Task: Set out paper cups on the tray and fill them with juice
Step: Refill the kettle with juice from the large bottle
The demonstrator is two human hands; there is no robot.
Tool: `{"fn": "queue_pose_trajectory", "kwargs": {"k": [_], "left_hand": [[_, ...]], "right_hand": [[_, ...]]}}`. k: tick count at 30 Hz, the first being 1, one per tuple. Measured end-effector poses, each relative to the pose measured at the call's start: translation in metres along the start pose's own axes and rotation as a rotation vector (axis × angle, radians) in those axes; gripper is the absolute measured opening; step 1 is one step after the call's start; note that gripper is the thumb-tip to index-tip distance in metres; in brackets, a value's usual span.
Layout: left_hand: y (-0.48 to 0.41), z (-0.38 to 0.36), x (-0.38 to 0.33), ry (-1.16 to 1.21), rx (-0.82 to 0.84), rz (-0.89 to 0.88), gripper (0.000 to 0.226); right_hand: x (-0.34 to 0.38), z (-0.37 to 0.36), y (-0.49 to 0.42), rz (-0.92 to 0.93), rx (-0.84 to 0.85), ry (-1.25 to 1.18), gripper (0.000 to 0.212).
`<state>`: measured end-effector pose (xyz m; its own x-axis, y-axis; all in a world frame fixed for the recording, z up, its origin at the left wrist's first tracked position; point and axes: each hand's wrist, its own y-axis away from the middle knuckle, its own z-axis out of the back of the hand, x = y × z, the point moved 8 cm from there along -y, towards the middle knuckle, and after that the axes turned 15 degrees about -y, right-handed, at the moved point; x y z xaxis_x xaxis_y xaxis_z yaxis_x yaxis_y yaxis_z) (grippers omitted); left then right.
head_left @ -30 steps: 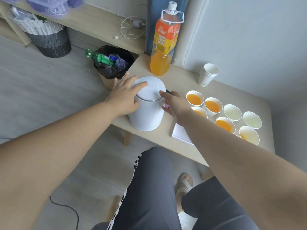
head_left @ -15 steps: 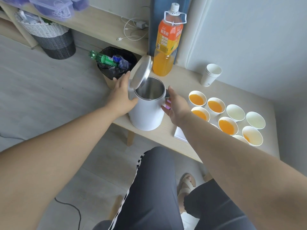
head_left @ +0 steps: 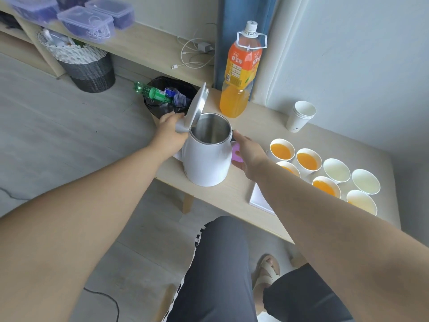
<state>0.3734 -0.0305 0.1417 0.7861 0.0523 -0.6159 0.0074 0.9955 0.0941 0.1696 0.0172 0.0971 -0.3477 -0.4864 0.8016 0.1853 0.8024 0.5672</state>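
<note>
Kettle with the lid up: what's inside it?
Inside the kettle, its lid raised, only shiny steel wall shows, with no juice in sight. Its bottom is hidden by the near wall, so liquid there cannot be ruled out.

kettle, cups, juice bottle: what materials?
Kettle: matte white shell, likely plastic; inside bright and mirror-like, looks like stainless steel. Cups: white, thin rolled rims, likely paper. Juice bottle: clear, juice showing through, likely plastic.

Seven white paper cups (head_left: 337,173) clustered on white tray (head_left: 258,199), four filled with orange juice (head_left: 281,151), spare stack (head_left: 300,117) and capped bottle (head_left: 241,66) upright behind
</note>
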Motion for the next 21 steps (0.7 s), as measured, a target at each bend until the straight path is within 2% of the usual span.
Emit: {"fn": "queue_pose_trajectory", "kwargs": {"k": [6, 13, 14, 17, 21], "left_hand": [[-0.003, 0.04, -0.008, 0.178, -0.172, 0.065, 0.033], [-0.073, 0.07, -0.085, 0.359, -0.13, 0.036, 0.021], [-0.088, 0.07, -0.101, 0.342, -0.098, 0.036, 0.024], [-0.126, 0.055, -0.151, 0.202, 0.053, 0.04, 0.055], [-0.18, 0.022, -0.19, 0.035, 0.143, 0.056, 0.082]], "right_hand": [[0.058, 0.016, -0.001, 0.177, -0.087, 0.194, 0.055], [0.178, -0.002, -0.028, 0.373, -0.052, 0.321, 0.06], [0.197, -0.007, -0.034, 0.414, -0.046, 0.355, 0.059], [0.246, -0.02, -0.059, 0.541, -0.04, 0.511, 0.053], [0.291, -0.043, -0.099, 0.661, -0.042, 0.798, 0.056]]}}
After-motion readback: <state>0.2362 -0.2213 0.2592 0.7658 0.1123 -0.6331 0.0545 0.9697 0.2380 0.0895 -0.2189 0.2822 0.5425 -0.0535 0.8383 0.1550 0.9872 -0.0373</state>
